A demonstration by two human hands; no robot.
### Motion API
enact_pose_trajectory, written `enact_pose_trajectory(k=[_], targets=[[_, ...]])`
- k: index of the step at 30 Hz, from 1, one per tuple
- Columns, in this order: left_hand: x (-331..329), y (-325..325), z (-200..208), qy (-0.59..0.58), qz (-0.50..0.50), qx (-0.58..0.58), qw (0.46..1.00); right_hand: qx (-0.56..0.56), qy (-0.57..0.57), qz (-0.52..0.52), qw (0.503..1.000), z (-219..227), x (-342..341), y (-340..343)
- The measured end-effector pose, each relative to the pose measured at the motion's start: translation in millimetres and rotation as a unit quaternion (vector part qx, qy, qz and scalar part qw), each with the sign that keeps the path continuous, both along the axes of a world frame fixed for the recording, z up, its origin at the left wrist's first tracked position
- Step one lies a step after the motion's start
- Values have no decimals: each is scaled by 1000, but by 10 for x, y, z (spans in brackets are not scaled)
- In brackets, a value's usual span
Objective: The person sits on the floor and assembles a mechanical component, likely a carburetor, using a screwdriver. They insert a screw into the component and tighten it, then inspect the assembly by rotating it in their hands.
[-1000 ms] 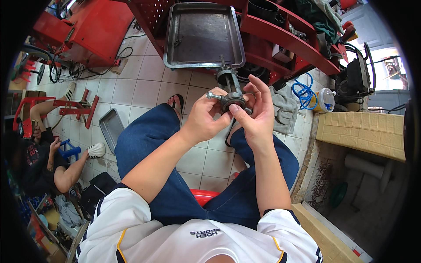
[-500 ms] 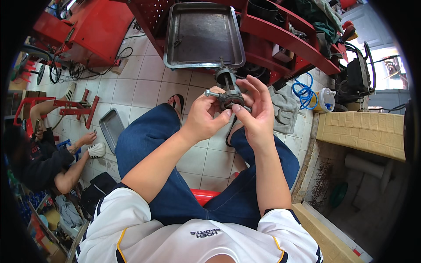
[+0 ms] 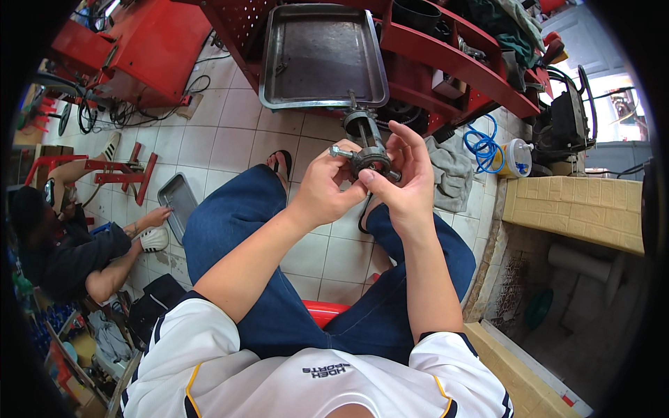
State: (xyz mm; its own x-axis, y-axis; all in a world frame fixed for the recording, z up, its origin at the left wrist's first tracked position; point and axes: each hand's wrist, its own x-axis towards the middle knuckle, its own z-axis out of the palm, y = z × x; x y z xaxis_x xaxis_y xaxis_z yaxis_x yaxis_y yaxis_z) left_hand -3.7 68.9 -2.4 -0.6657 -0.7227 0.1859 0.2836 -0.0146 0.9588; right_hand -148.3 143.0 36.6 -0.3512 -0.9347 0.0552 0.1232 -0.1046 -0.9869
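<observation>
Between my hands is a grey metal tool [image 3: 372,148] with an open cylindrical frame, a thin rod along its middle and a round end turned toward me. A thick bolt [image 3: 341,152] sticks out of that end on the left. My left hand [image 3: 322,187] closes around the left side of the round end, below the bolt. From the right, my right hand [image 3: 404,187] grips it with the thumb across the face, the other fingers curving up behind. The far end of the tool reaches the near rim of a metal tray [image 3: 327,104].
A red tool cart [image 3: 456,59] stands beyond the tray. Blue hose [image 3: 482,146], a white tub [image 3: 517,159] and grey cloth [image 3: 449,174] lie on the right. At left a co-worker [image 3: 70,251] sits by a small grey tray [image 3: 180,202] and a red stand [image 3: 125,171].
My right thumb has shifted slightly left, and the round face of the tool shows more. The co-worker's hand has moved to the small grey tray.
</observation>
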Motion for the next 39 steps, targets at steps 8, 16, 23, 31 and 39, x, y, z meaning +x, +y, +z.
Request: enact_pose_trajectory(k=[8, 16, 23, 31, 39], targets=[[36, -20, 9, -20, -9, 8, 1000, 7, -34, -4, 999, 40, 22, -22], [43, -33, -9, -9, -7, 31, 999, 16, -95, 2, 995, 107, 38, -37], [16, -28, 33, 5, 13, 20, 1000, -6, -77, 18, 997, 101, 19, -33], [14, -47, 21, -6, 13, -2, 1000, -26, -42, 27, 998, 63, -18, -41], [22, -36, 10, 2, 4, 41, 999, -10, -43, 26, 999, 73, -9, -38]])
